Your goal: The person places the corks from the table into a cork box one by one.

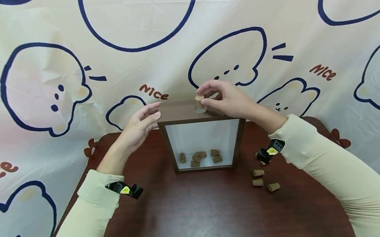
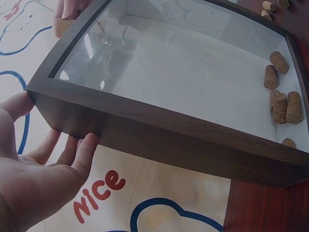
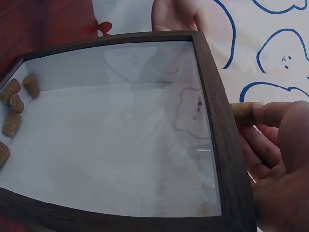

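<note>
A dark wood shadow box frame (image 1: 177, 112) with a clear front stands upright on the table. Several corks (image 1: 201, 155) lie along its bottom inside. My right hand (image 1: 230, 99) pinches a cork (image 1: 199, 97) between thumb and fingers, right at the box's top over a round opening. In the right wrist view, the cork (image 3: 243, 113) meets the top edge of the frame. My left hand (image 1: 137, 129) is at the upper left corner, its extended fingertips (image 2: 88, 145) touching the box's side.
Several loose corks (image 1: 258, 182) lie on the dark red-brown table (image 1: 170, 213), to the right of the box and partly behind my right wrist's camera. A cartoon-printed cloth (image 1: 159, 69) hangs behind the table.
</note>
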Available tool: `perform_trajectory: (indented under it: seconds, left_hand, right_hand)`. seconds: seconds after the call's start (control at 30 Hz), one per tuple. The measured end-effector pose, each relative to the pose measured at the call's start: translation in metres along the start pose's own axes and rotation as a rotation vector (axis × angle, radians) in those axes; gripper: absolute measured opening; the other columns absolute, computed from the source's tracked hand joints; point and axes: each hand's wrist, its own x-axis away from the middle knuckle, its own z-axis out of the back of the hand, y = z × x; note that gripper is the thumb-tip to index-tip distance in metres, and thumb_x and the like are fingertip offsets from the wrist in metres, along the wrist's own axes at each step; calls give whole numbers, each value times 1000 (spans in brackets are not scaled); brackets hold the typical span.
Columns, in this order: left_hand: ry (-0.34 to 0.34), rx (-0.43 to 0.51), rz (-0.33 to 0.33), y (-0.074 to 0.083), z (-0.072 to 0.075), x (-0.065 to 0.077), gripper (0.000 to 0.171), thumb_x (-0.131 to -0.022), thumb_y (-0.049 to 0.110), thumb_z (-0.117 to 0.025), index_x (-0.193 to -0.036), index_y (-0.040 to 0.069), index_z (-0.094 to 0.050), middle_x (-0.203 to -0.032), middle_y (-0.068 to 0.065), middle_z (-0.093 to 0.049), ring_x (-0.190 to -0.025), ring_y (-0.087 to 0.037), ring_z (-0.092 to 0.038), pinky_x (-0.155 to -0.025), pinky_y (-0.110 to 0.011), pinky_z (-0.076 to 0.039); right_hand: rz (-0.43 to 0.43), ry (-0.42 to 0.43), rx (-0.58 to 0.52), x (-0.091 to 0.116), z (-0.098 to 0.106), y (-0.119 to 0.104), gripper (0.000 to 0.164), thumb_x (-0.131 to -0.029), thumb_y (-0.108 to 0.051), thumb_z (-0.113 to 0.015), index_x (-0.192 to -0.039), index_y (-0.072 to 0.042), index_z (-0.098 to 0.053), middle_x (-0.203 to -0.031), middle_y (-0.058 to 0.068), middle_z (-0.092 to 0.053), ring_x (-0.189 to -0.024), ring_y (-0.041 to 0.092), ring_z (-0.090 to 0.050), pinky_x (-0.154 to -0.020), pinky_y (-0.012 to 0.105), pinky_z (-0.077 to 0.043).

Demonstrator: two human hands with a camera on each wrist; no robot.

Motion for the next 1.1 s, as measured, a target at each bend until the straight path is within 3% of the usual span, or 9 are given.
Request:
perform_trajectory:
  seconds: [0.23, 0.43, 0.8, 1.1]
  left_hand:
    - [-2, 3, 4, 0, -1, -1, 60, -106, 24, -53, -158, 5, -31, -160, -14, -30, -145, -28, -31, -119, -46, -27]
    - [2, 4, 4, 0, 0, -2, 59, -106, 24, -52, -158, 6, -31, -159, -13, -31, -144, -27, -32, -117, -43, -30]
    - [3, 8, 1, 2, 0, -2, 59, -106, 24, -52, -158, 5, -31, -160, -13, -31, -144, -26, -31, -115, -39, -32]
    - [2, 12, 3, 1, -1, 0, 59, -106, 23, -52, -158, 5, -31, -159, -13, -31, -144, -27, -31, -110, -33, -36]
  right_hand:
    - [12, -1, 19, 7, 5, 1, 30, -98, -10, -67, -128, -4, -65, -118, 12, -68, -108, 19, -60, -85, 35, -51]
    - [-20, -1, 77, 29, 22, 0, 32, -100, -12, -66, -132, -7, -66, -122, 8, -67, -105, 19, -59, -82, 31, -51]
    - [-64, 76, 159, 107, 55, 18, 35, -100, -9, -66, -135, -11, -67, -127, 5, -69, -108, 10, -60, -82, 17, -48]
    - [-151, 74, 186, 178, 63, 51, 42, -95, -8, -72, -135, -16, -66, -127, 5, -69, -112, -3, -58, -90, 10, -43]
